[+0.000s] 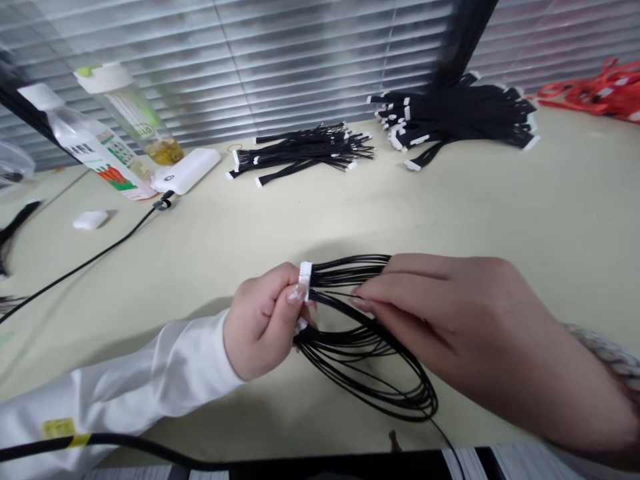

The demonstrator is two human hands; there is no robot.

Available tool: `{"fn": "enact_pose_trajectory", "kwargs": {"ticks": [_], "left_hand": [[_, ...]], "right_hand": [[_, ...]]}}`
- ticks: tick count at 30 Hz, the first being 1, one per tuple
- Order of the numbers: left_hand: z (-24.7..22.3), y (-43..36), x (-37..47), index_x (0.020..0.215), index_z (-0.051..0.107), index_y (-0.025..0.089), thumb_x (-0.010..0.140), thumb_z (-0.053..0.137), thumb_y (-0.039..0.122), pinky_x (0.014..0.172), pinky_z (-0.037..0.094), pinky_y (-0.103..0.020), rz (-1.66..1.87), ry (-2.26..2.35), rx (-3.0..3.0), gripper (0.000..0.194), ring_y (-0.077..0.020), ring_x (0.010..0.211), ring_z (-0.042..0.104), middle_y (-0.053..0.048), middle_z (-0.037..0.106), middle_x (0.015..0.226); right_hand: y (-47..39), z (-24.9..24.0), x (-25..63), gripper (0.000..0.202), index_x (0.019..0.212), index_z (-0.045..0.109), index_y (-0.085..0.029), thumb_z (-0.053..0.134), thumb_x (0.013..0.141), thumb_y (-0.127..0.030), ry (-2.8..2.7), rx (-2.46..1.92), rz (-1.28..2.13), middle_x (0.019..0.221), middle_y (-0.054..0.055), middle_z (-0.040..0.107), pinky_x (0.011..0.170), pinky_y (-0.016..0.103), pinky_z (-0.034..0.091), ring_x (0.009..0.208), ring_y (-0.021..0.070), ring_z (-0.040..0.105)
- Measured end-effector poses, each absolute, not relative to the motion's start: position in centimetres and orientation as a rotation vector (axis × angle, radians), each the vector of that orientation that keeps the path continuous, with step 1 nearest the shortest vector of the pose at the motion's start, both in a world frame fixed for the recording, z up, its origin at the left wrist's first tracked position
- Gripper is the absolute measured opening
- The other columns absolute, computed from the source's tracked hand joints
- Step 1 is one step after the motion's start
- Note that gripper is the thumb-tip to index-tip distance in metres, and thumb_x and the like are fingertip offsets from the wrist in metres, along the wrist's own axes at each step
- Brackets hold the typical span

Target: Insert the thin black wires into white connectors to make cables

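Observation:
My left hand (pixel 267 323) pinches a white connector (pixel 305 279) of a black wire harness (pixel 420 393), thumb pressed on its lower part. A second white connector end shows just below the thumb, partly hidden by the fingers. The black wires loop from the connectors out to the right and curve back. Among the wires, close to the connector, my right hand (pixel 445 313) is closed, thumb and index finger pinching a thin black wire. Its other fingers lie over the upper strands and hide them. One loose wire hangs down toward the table's front edge.
Behind are two piles of black cables with white connectors, a smaller pile (pixel 305 153) and a larger pile (pixel 455 117). Red cables (pixel 600 93) lie far right. At left stand a plastic bottle (pixel 95 147), a tumbler (pixel 133 113), a white power bank (pixel 187 170) and a white case (pixel 91 220).

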State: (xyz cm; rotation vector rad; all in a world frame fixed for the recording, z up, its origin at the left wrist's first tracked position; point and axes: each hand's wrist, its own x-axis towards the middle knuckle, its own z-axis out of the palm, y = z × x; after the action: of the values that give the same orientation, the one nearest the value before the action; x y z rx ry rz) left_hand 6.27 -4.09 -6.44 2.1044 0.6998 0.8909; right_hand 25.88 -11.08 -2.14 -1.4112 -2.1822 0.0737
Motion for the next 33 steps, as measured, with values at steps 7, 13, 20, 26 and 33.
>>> {"fn": "enact_pose_trajectory", "kwargs": {"ticks": [7,13,20,26,33], "left_hand": [[-6.1,-4.2,6.4,0.068,0.048,0.019,0.094,0.029,0.033,0.042,0.041,-0.018,0.88,0.688,2.174,0.035,-0.0066,0.038,0.046,0.001,0.057,0.051],[-5.9,-4.2,6.4,0.07,0.046,0.019,0.094,0.029,0.028,0.045,0.042,-0.017,0.857,0.68,2.238,0.03,-0.0047,0.037,0.043,0.003,0.057,0.052],[-5.7,-4.0,6.6,0.067,0.044,0.019,0.093,0.031,0.025,0.042,0.04,-0.018,0.808,0.694,2.241,0.029,-0.0058,0.034,0.042,0.003,0.054,0.048],[-5.6,-3.9,6.6,0.068,0.046,0.019,0.092,0.032,0.024,0.038,0.037,-0.017,0.725,0.656,2.227,0.028,-0.0064,0.035,0.044,0.003,0.054,0.049],[-6.6,-2.9,7.5,0.065,0.049,0.018,0.089,0.037,0.046,0.028,0.03,-0.017,1.02,1.064,1.726,0.039,-0.0053,0.028,0.038,0.005,0.048,0.046]], "right_hand": [[-11.2,-2.3,25.6,0.022,0.079,0.068,-0.019,0.047,0.085,-0.018,-2.221,-1.436,-0.037,0.065,-0.001,0.06,0.05,0.026,0.032,0.055,0.0105,0.054],[-11.4,-2.4,25.6,0.022,0.081,0.068,-0.021,0.047,0.084,-0.018,-2.261,-1.428,-0.071,0.068,-0.001,0.061,0.049,0.027,0.031,0.056,0.0116,0.054],[-11.2,-2.5,25.5,0.028,0.081,0.069,-0.016,0.042,0.085,-0.012,-2.332,-1.324,-0.159,0.069,0.003,0.063,0.049,0.026,0.035,0.058,0.0131,0.055],[-10.9,-2.8,25.4,0.026,0.077,0.066,-0.015,0.041,0.087,-0.014,-2.376,-1.284,-0.125,0.065,0.003,0.058,0.051,0.026,0.035,0.057,0.0127,0.052],[-10.9,-2.1,26.2,0.021,0.066,0.053,-0.017,0.054,0.082,-0.032,-2.153,-1.515,-0.239,0.069,0.003,0.054,0.051,0.028,0.031,0.058,0.0133,0.046]]}}
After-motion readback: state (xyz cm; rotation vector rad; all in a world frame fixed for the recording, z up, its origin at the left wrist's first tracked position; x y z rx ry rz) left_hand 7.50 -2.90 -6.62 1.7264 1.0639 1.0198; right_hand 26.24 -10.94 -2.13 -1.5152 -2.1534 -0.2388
